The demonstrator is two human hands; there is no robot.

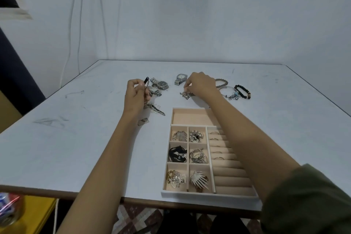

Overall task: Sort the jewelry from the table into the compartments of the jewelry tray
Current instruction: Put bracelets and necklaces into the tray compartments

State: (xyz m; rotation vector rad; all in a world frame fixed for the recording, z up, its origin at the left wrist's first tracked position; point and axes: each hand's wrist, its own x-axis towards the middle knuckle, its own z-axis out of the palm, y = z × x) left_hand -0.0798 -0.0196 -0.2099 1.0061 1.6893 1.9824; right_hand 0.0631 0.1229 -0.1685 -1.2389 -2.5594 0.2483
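Two bare hands work over a pale table (pixel 76 138) scattered with jewelry, seen from above the person's own forearms. Toward the table's far left of centre, the left hand (pixel 135 94) is curled closed around a dangling metal piece (pixel 150 103), whose lower end trails onto the tabletop just below the fist; a black strap end (pixel 146 80) sticks up above the fingers. Just right of that fist lie two steel watches (pixel 159 86), touching one another. Farther right, a third watch (pixel 180 79) sits near the far edge, just beside the right hand (pixel 199 85), whose fingertips (pixel 187 89) are pinched narrowly over a small silver piece (pixel 187 94) resting on the table (whether it is actually lifted cannot be told). To the right of that hand lie a brown beaded bracelet (pixel 222 82), a thin silver bangle with a blue charm (pixel 230 93) and a black beaded bracelet (pixel 243 91), all near one another. The jewelry tray (pixel 190 194) sits at the table's near edge under the right forearm: its long far compartment is bare, six small compartments on its left hold brooches and chains, and rings stand in the roll slots on its right.
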